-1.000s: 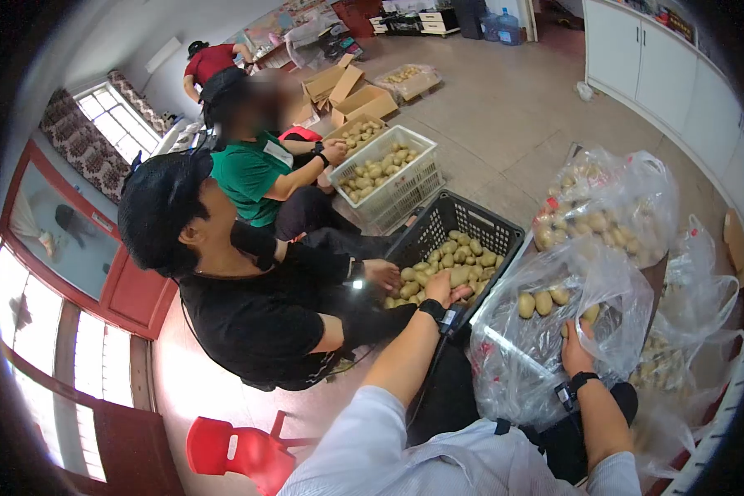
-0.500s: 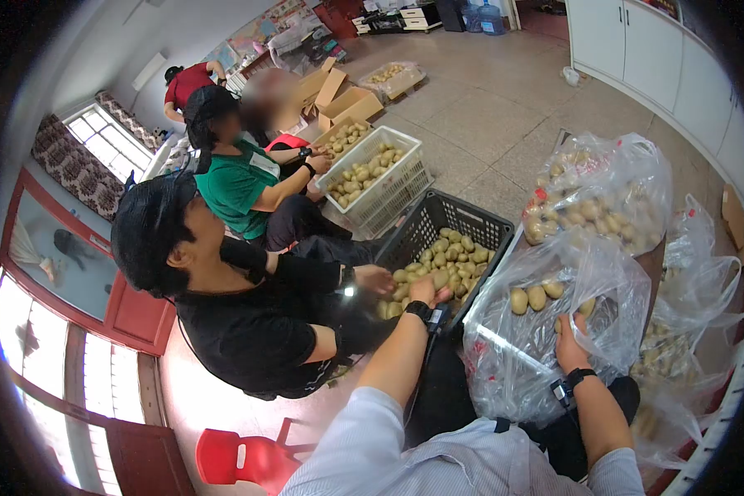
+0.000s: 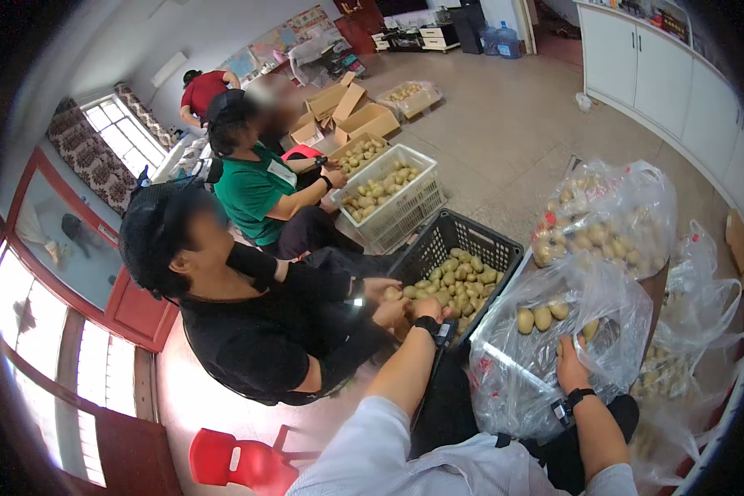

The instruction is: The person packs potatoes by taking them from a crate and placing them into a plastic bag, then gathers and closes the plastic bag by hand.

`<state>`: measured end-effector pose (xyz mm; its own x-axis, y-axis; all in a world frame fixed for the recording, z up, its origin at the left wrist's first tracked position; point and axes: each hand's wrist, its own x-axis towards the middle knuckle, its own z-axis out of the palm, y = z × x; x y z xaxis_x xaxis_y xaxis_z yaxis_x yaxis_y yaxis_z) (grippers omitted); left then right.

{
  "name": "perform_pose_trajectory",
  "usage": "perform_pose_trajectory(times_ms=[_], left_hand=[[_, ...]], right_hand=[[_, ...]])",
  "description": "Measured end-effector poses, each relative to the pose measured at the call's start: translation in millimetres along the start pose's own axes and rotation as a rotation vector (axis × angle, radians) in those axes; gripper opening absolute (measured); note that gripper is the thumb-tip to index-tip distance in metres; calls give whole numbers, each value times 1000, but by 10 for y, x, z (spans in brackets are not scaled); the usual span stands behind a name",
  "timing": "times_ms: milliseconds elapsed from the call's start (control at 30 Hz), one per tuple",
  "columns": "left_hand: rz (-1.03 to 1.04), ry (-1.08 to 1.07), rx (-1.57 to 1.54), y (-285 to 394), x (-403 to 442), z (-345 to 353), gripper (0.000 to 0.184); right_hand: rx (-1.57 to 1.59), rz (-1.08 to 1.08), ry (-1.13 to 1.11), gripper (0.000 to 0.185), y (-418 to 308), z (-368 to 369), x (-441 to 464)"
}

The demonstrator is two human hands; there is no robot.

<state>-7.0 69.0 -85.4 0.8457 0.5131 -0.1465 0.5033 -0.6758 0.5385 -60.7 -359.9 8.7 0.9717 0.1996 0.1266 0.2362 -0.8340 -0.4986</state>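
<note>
My left hand [image 3: 428,310] is at the near edge of a black crate [image 3: 512,245] of oval greenish-brown fruit [image 3: 465,273]. Its fingertips are partly hidden, so I cannot see whether it holds anything. Over the clear plastic bag [image 3: 512,364] on my right, my right hand [image 3: 570,362] has its fingers closed round a small oval fruit [image 3: 560,348]. Several similar fruits [image 3: 542,318] lie in a row beyond it. A co-worker in black [image 3: 248,322] has both hands at the crate's left side, close to my left hand, with fruit at the fingers.
Another co-worker in green [image 3: 252,194] sits by a white crate [image 3: 405,211] of fruit. Cardboard boxes [image 3: 368,122] stand behind. Filled plastic bags [image 3: 603,219] lie at the right, before white cabinets [image 3: 661,74]. A red chair [image 3: 244,463] is at lower left.
My left hand has drawn back from over the fruit towards the crate's near edge. The co-worker in black has brought both hands together there. My right hand has barely moved.
</note>
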Motion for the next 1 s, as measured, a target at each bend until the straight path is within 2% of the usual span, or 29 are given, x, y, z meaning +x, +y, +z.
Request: perform_pose_trajectory(times_ms=[33, 133, 267, 467, 533, 567, 600, 667, 700, 867, 900, 933, 1000], left_hand=[[249, -65, 567, 141, -84, -222, 48], [246, -112, 540, 233, -175, -388, 43], [309, -117, 563, 289, -233, -465, 39], [156, -55, 338, 337, -221, -326, 35], [381, 11, 585, 519, -327, -437, 38], [366, 74, 305, 562, -387, -432, 28], [367, 77, 302, 666, -418, -402, 28], [-262, 7, -1110, 992, -555, -428, 18], [-229, -97, -1124, 1029, -583, -445, 17], [-122, -219, -1073, 1322, -864, -622, 17], [-126, -310, -1079, 1366, -911, -655, 17], [-129, -402, -1084, 1393, -935, -677, 17], [-110, -448, -1062, 1393, -933, -596, 16]], right_hand=[[-5, -16, 18, 41, 2, 10, -11], [-29, -73, 81, 40, 33, 50, -48], [-64, 29, -39, 41, 8, 9, -74], [-103, 35, -105, 38, 117, 97, -92], [-126, 19, -97, 38, 136, 114, -96], [-105, 20, -91, 39, 90, 76, -101], [-96, 19, -88, 39, 75, 59, -102], [-49, 63, -138, 42, 69, 34, -103], [-32, 85, -164, 42, 85, 37, -110], [91, 241, -221, 46, 61, 35, -121], [101, 272, -224, 46, 33, 20, -118], [100, 272, -223, 46, 85, 83, -113], [222, 204, -115, 44, 208, 268, -81]])
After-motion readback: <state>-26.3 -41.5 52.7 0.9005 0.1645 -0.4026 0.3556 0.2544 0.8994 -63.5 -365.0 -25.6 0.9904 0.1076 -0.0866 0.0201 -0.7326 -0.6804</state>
